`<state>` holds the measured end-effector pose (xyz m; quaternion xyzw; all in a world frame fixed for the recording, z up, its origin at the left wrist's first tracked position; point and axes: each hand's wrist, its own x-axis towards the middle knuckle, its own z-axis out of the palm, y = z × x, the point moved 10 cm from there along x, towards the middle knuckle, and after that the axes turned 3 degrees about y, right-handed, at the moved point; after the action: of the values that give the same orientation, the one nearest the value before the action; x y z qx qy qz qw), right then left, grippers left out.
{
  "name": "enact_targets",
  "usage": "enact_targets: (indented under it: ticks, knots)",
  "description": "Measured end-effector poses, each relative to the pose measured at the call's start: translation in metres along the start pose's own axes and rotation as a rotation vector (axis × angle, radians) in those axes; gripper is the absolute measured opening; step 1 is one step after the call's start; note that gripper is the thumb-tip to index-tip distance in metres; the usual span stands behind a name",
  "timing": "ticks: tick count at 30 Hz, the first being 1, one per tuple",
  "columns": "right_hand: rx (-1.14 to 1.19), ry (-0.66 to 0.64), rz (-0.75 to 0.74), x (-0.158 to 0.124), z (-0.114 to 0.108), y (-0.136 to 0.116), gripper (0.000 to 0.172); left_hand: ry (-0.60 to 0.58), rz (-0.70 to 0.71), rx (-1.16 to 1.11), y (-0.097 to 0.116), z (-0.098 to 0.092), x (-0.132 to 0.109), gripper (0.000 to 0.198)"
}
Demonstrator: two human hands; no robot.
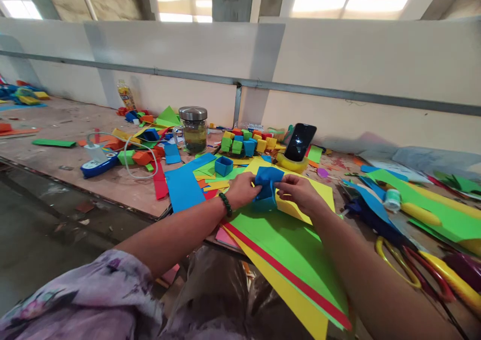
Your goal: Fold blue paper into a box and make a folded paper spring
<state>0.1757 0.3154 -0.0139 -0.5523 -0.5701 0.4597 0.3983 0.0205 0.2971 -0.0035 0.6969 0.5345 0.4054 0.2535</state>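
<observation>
Forearms [176, 235] converge, left hand [242, 190] and right hand [298, 192] pinching blue paper [267, 181].

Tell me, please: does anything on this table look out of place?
Yes. The stack of green, yellow and red paper sheets overhangs the table edge toward the person's lap. The left hand and right hand pinch a folded blue paper piece above it.
</observation>
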Motion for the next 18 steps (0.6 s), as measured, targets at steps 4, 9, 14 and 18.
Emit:
enact_targets:
  ticks: [4,9,14,18]
  knots:
    - [-0.14,0.086,-0.117,-0.005,-0.004,-0.013,0.042,0.015,-0.003,0.019,-0.001,-0.003,0.002,0.017]
    - [-0.267,0.054,-0.214,-0.007,0.001,-0.018,0.026,0.088,0.045,0.083,0.005,-0.012,0.003,0.011]
    - [-0.323,-0.022,-0.267,-0.005,0.006,-0.019,0.023,0.099,-0.014,-0.021,-0.007,-0.009,0.005,0.013]
    - [-0.37,-0.056,-0.297,-0.008,0.009,-0.023,0.032,0.081,-0.041,-0.078,-0.016,-0.003,0.008,0.022]
